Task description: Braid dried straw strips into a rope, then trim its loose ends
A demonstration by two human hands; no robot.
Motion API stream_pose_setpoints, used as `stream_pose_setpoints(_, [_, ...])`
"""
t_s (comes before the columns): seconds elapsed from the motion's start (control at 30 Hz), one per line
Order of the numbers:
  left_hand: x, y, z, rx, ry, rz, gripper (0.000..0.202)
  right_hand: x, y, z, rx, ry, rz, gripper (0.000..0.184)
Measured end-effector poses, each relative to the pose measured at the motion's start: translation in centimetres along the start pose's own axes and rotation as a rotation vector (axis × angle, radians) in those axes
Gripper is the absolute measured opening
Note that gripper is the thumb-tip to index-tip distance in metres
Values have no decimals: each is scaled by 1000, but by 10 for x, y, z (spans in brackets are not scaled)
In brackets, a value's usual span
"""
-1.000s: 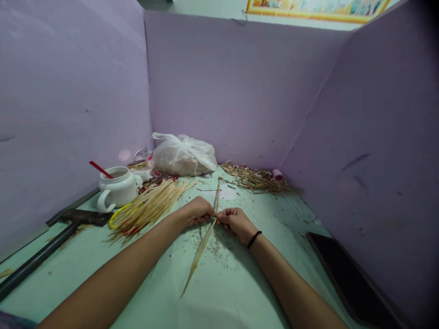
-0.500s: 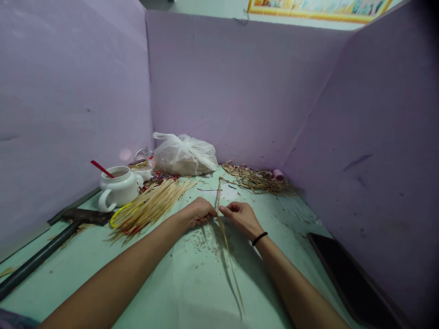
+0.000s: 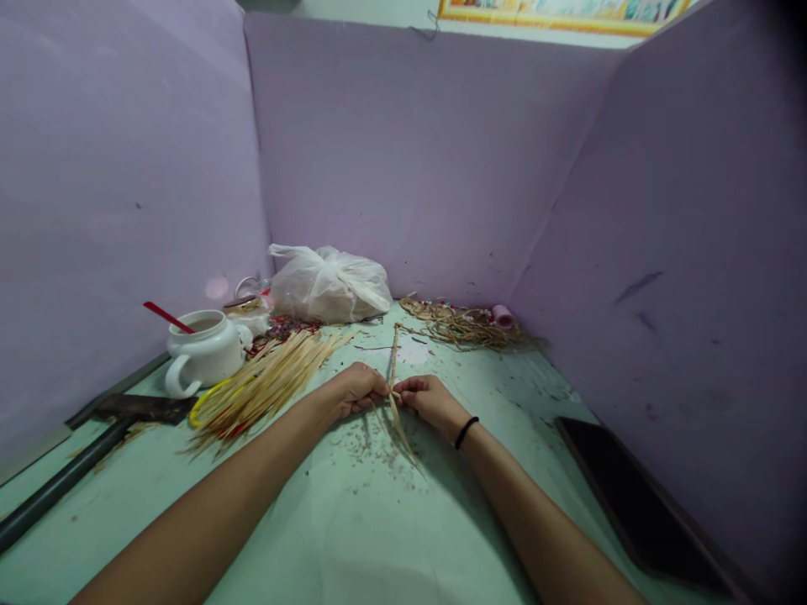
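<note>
A thin braid of straw-coloured fibre (image 3: 394,357) runs away from me down the middle of the table, its far end at a small dark spot on the surface. My left hand (image 3: 361,388) pinches the near end of the braid from the left. From the right, my right hand (image 3: 432,402) closes thumb and fingers on the fibres at the same spot, a black band round its wrist. Loose fibre strands (image 3: 400,433) hang toward me below the fingertips. Exactly which strand each hand grips is too small to make out.
On the left lie a bundle of pale straw strips (image 3: 277,378), a white pot (image 3: 205,357) with a red stick, and a hammer (image 3: 135,407). Behind stand a white plastic bag (image 3: 331,286) and a heap of braided cords (image 3: 463,326). A dark flat slab (image 3: 624,496) lies right.
My right hand has come in against the left at the braid's near end. The long strand that trailed far toward me now shows shorter and bent. The view has shifted slightly.
</note>
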State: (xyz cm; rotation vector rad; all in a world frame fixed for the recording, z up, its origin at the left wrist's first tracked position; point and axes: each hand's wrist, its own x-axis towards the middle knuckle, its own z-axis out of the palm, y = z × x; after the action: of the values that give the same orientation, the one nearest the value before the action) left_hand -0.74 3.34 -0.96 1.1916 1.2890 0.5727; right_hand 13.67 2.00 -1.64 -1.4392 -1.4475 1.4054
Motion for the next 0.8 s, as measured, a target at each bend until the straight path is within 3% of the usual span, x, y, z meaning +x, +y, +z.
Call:
stream_pose_setpoints(0.53, [-1, -1, 3, 38, 18, 60, 16, 0, 5, 1, -20, 19, -15, 10])
stream_pose_setpoints(0.8, [5, -3, -6, 66, -89, 74, 17, -1, -1, -11, 43, -69, 10, 6])
